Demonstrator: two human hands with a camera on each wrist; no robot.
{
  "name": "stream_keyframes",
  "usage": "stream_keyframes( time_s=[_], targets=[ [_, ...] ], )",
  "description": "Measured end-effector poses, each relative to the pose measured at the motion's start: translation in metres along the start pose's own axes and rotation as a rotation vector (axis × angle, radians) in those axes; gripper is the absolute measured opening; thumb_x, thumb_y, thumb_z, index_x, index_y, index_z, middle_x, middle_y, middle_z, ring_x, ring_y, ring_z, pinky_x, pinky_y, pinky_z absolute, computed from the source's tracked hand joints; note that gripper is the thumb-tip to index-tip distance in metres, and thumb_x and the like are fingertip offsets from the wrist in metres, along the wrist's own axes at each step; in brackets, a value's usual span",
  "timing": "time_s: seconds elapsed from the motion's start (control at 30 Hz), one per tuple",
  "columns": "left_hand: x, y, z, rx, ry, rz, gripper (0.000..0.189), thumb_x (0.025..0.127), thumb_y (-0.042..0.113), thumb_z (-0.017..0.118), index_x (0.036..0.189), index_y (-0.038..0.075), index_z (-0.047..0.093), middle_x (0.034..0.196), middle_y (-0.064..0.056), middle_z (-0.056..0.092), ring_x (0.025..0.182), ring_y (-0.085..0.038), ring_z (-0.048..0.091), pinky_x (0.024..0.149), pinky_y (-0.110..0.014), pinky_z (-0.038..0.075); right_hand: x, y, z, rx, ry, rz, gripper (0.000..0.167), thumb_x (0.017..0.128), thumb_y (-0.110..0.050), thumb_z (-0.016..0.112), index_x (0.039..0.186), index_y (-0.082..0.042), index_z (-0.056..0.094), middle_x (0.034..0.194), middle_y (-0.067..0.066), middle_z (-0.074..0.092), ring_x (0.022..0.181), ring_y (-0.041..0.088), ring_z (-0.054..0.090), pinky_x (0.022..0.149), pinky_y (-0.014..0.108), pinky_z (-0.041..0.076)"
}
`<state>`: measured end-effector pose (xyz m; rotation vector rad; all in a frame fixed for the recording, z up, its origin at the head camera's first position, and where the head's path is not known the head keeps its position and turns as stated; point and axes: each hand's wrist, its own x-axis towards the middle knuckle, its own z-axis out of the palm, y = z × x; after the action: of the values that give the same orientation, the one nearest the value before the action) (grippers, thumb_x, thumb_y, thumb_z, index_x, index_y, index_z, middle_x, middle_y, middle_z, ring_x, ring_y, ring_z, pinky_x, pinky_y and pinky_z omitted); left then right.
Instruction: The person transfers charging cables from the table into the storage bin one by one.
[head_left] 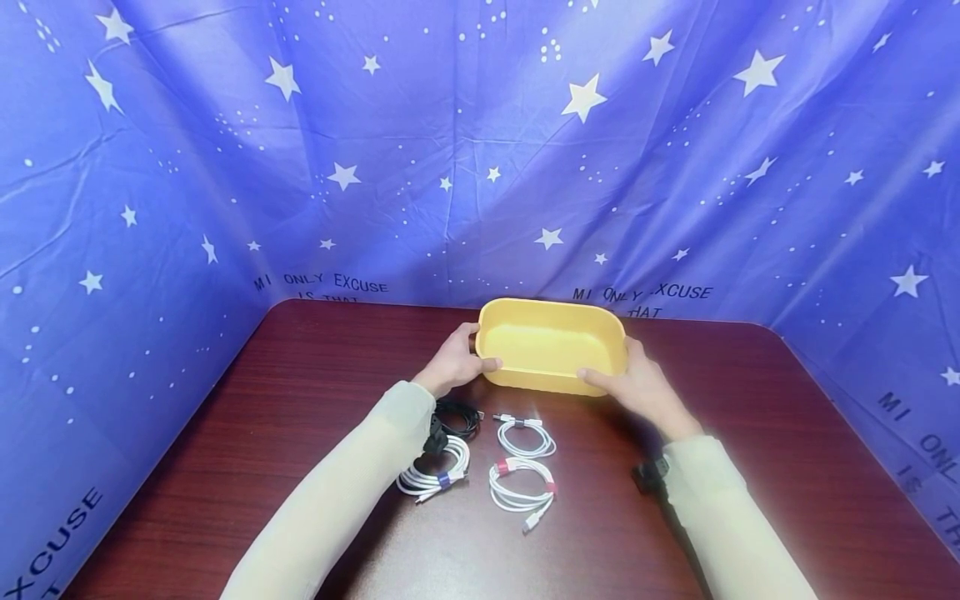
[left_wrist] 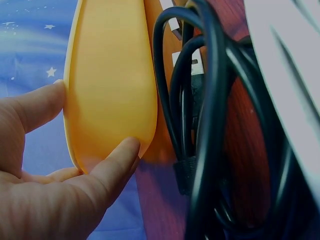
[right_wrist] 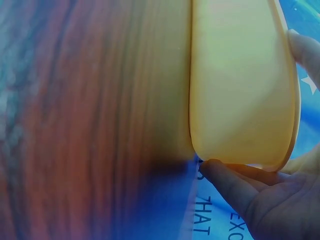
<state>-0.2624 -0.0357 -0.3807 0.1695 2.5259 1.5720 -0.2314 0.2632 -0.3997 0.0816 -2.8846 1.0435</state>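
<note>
A yellow plastic bin (head_left: 551, 343) stands at the back of the table, its open side turned toward me and nothing seen inside. My left hand (head_left: 455, 362) grips its left end, the thumb over the near rim. At the right end my right hand (head_left: 645, 387) holds the bin the same way. Both wrist views show thumb and fingers spread around the bin's end (left_wrist: 110, 75). Just below my left hand lies a coiled black cable (head_left: 459, 419), partly hidden by the wrist; it looms large in the left wrist view.
Nearer on the brown table (head_left: 600, 533) lie three coiled white cables: one with a blue strap (head_left: 444, 481), one with a dark tie (head_left: 520, 423) and one with red straps (head_left: 550, 488). A blue star-patterned curtain (head_left: 465, 125) surrounds the table's back and sides.
</note>
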Motion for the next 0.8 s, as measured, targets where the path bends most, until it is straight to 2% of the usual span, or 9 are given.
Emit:
stream_keyframes(
  time_s=[0.27, 0.8],
  targets=[
    [-0.0012, 0.0001, -0.0014, 0.01, 0.004, -0.007, 0.072, 0.08, 0.008, 0.076, 0.141, 0.002, 0.037, 0.119, -0.019, 0.058, 0.104, -0.026, 0.058, 0.093, -0.036, 0.047, 0.0005, -0.001, 0.0021, 0.0, 0.003, 0.001, 0.114, 0.072, -0.07, 0.067, 0.147, 0.002, 0.021, 0.13, 0.025, 0.047, 0.107, 0.037, 0.054, 0.093, 0.056, 0.043],
    [-0.0018, -0.0038, -0.0051, -0.013, 0.003, 0.001, 0.071, 0.08, 0.008, 0.076, 0.14, 0.003, 0.038, 0.115, -0.018, 0.059, 0.1, -0.025, 0.06, 0.091, -0.036, 0.048, 0.0003, -0.0051, 0.0036, 0.001, 0.007, 0.015, 0.116, 0.069, -0.071, 0.068, 0.145, 0.003, 0.023, 0.125, 0.025, 0.05, 0.103, 0.036, 0.056, 0.09, 0.053, 0.046]
  ],
)
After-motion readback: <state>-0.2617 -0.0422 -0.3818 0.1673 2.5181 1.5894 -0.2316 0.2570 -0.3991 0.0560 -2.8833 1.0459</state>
